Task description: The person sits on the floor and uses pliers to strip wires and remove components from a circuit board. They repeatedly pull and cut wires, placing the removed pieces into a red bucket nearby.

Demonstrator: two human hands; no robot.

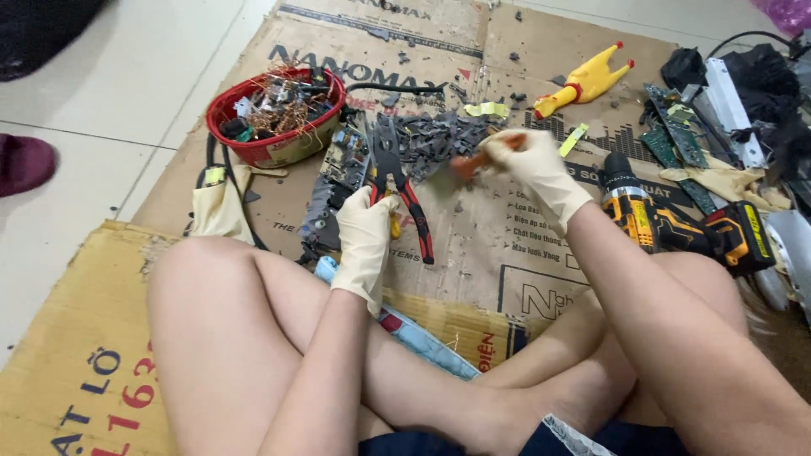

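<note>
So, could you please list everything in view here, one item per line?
Round red plastic basket: one, red, upper left on the cardboard, filled with copper wire scraps and small parts.
Flattened brown cardboard sheets: several, brown, covering the floor.
Long dark circuit board: one, grey-green, beside the basket.
Red-handled pliers: one, red and black, beside the board.
Pile of grey broken pieces: one, grey, centre.
Yellow rubber chicken toy: one, yellow, upper right.
Yellow and black cordless drill: one, right.
Green circuit boards: a few, far right.
Orange-handled tool: one, in the right hand's grip.
Left hand: white glove, touching the pliers.
Right hand: white glove.
</note>
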